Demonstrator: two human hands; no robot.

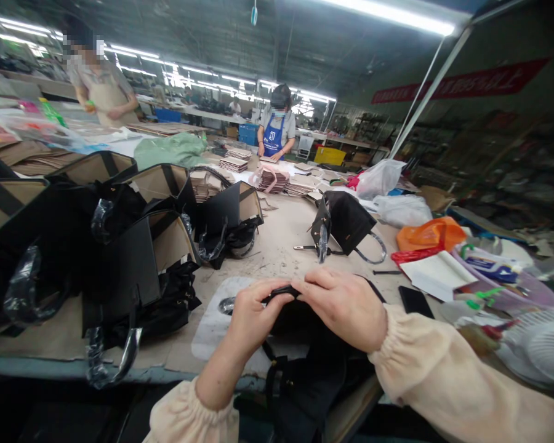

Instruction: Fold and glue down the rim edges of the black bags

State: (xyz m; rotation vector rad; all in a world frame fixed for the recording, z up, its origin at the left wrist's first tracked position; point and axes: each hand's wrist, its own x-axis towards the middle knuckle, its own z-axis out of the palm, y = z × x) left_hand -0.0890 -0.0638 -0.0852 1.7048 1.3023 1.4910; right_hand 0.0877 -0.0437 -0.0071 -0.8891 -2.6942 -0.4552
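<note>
Both of my hands pinch the top edge of a black handbag at the table's front edge. Thumb and fingers of my left hand close on that edge from the left. Right beside it, my right hand grips the same edge, its fingertips nearly meeting the left ones. The bag's body hangs below my hands, partly over the table edge, and my right hand and sleeve hide some of it. A plastic-wrapped handle shows left of my left hand, over a white sheet.
Several black bags with wrapped handles crowd the left side. Another black handbag stands ahead on the table. A dark phone, an orange bag and a purple basket lie right. Across the table, a person in a blue apron handles flat pieces.
</note>
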